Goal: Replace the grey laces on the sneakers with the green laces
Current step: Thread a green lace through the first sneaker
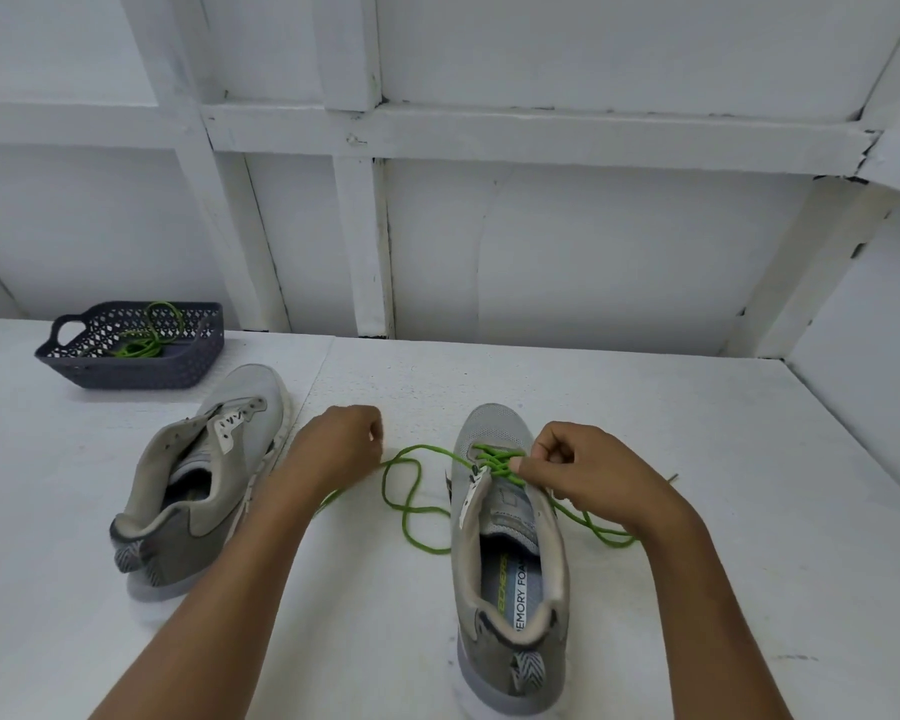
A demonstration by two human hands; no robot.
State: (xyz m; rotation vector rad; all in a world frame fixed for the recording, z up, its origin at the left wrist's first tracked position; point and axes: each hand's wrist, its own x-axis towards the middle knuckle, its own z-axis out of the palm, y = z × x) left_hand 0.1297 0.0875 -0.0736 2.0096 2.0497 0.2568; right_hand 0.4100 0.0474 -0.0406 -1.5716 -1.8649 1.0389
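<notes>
Two grey sneakers stand on the white table. The right sneaker (510, 553) has a green lace (411, 506) threaded through its front eyelets, with loose loops lying on the table on both sides. My right hand (583, 470) pinches this lace over the sneaker's eyelets. My left hand (341, 444) is curled around the lace's left end, to the left of the shoe. The left sneaker (204, 480) lies tilted, without a lace.
A dark perforated basket (126, 366) stands at the back left and holds another green lace (149, 335). White wall panels rise behind the table and along its right side.
</notes>
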